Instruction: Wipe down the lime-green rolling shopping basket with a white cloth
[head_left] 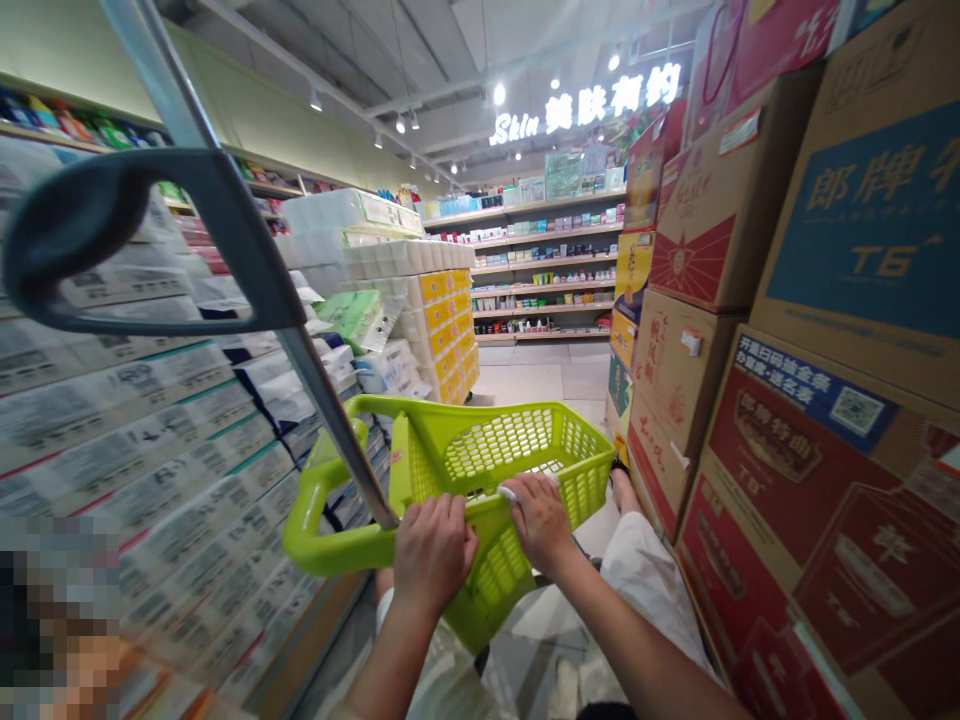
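A lime-green plastic shopping cart (pixel 495 590) with slotted basket walls stands before me, turned sideways. My left hand (pixel 433 548) is closed over its near rim, close to the foot of a metal pole (pixel 330 410). Farther right along that rim, my right hand (pixel 538 515) presses a white cloth or tissue (pixel 508 492) against the edge; only bits of the white show around the fingers. A dark grey loop handle (pixel 150 240) is fixed higher on the pole. Through the slots the basket's floor shows only in part.
Stacked cardboard cartons (pixel 795 400) rise close on my right. Packs of paper goods (pixel 150 430) are piled along the left side, with a stack of white and yellow packs (pixel 442 320) beyond. Product shelves (pixel 547 250) line the back, across a tiled floor (pixel 525 378).
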